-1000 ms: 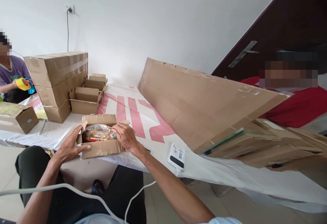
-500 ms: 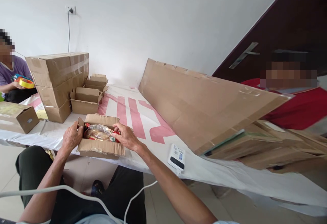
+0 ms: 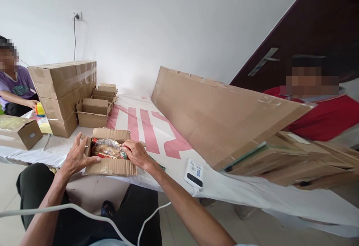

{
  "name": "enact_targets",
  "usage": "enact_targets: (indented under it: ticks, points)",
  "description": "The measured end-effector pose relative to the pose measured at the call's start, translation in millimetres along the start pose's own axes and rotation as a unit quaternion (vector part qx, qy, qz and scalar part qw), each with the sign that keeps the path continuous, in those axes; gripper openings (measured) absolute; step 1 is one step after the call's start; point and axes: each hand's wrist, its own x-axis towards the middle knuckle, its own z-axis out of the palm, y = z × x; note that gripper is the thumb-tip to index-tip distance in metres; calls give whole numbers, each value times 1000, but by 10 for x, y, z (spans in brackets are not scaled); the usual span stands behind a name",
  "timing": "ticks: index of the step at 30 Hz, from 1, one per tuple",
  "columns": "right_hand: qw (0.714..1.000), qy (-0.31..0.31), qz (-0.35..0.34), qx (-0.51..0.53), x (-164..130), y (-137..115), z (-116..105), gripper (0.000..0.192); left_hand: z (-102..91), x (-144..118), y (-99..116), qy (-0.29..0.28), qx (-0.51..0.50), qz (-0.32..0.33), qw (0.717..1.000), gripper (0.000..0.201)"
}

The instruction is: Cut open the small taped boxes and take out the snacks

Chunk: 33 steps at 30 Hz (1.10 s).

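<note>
An open cardboard box [image 3: 110,167] lies near the front edge of the table, flaps folded outward. Inside is a clear plastic packet [image 3: 108,149] with red and gold edges and light brown contents I cannot identify. My left hand [image 3: 75,155] is spread at the box's left end, thumb stretched over the near side and fingers raised by the end flap. At the right end, my right hand [image 3: 138,154] has its fingers curled onto the packet's end, beside a small green and white label. Its fingertips are partly hidden.
Taped boxes [image 3: 66,85] are stacked at left, beside several open boxes [image 3: 92,113]. A large cardboard sheet [image 3: 224,115] leans at right above flattened cardboard [image 3: 303,156]. A white device [image 3: 194,173] with a cable sits on the table. Two people sit left and right.
My left hand has let go of the end flap and spread its thumb over the near side. My right fingers have curled more on the packet. The left person's hand with yellow tape has lowered.
</note>
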Motion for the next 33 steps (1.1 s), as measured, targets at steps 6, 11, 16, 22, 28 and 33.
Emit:
enact_targets:
  ticks: [6,11,16,22,28,33]
  points:
    - [993,72,-37,83,101,-116,-36,24,79,-72,-112,-28,-12,2,1000,101]
    - [984,114,-53,130,292,-226,-260,25,14,-28,-53,-56,-18,19,998,89]
    - [977,118,-63,164,444,-294,-607,27,-62,-2,34,-71,13,-12,997,88]
    - [980,119,-42,154,547,-336,-933,32,-267,199,184,-9,-25,7,1000,95]
    - [974,138,-64,169,654,-381,-1070,31,-476,516,425,-73,-272,24,959,92]
    - [967,156,-57,194,743,-423,-1100,32,-434,609,603,-103,-475,2,874,79]
